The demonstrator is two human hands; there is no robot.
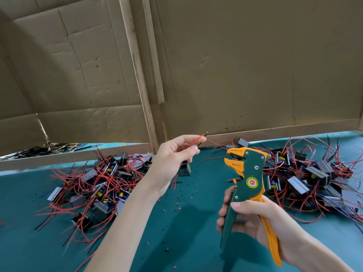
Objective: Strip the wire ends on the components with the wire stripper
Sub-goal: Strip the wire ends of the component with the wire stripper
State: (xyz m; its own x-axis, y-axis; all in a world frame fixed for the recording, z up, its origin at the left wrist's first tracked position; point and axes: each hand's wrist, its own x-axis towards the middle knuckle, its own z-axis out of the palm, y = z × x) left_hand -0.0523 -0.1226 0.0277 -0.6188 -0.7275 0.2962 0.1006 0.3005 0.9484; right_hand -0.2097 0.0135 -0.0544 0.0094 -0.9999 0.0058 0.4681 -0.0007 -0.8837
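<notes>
Wire stripper: dark green body, orange jaws standing apart, orange rear handle, round red-and-yellow sticker; upright above teal table, both handles wrapped by curled fingers of right hand. Just left of wire stripper, left hand pinching red wire between thumb and forefinger, tip up and short of jaws. Heaps of components left and right of wire stripper.

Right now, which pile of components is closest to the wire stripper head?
The right-hand pile, just behind the wire stripper that the right hand grips. The other pile lies to the left, past the left hand pinching a red wire.
</notes>
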